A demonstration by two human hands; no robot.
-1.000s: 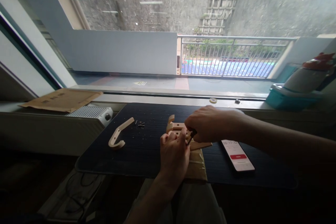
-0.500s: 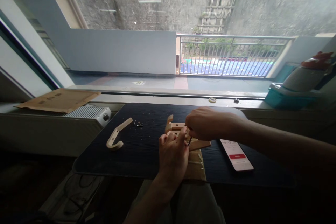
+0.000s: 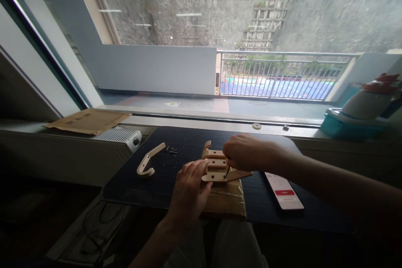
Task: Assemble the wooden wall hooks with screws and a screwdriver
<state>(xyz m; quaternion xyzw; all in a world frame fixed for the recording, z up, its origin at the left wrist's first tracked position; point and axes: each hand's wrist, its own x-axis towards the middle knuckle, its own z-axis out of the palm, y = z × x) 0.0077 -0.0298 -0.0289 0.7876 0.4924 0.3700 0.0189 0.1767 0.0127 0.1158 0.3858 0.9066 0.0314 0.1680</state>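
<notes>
My right hand is closed in a fist around a screwdriver whose handle is hidden. Its thin dark shaft slants down to a hole in the nearest wooden hook. Between the thumb and fingers of my left hand is the left end of that hook. Behind it lie more wooden pieces with dark holes, such as a middle one and a far one. Beneath them is a taped brown cardboard block at the table's front edge.
On the black table, a loose wooden hook lies left, near several small screws. A phone rests right of the block. A roll of tape is on the sill; a brown envelope lies at left.
My left hand has shifted left and its fingers have moved off the middle of the hook, uncovering its holes. The screwdriver stays at the hook. The view has tilted slightly.
</notes>
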